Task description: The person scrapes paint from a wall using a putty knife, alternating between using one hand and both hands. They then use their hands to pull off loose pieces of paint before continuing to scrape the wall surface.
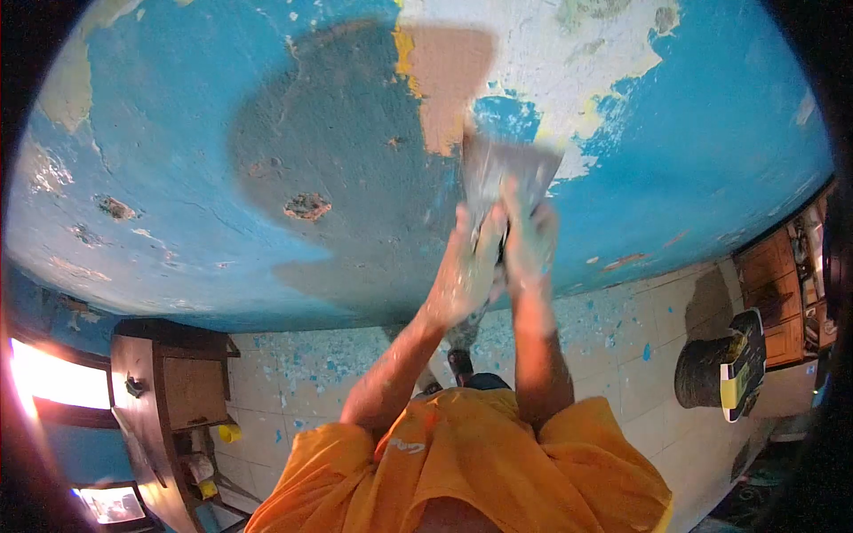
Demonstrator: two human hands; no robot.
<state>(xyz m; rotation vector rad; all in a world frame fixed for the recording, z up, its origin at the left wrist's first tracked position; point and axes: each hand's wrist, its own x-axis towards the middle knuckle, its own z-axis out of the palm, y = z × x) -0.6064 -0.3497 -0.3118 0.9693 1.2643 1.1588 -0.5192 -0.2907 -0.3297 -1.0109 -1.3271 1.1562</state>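
Left hand [466,271] and right hand [531,240] clench a wide grey metal scraper [511,167] at its handle end; it looks stiff and light.

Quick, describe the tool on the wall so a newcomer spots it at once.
On the big blue wall with peeling paint, find the dark grey smoothed patch. At its right edge, the left hand and right hand together grip a wide flat metal scraper. It is the only shiny, trapezoid metal blade there, next to a tan bare rectangle.
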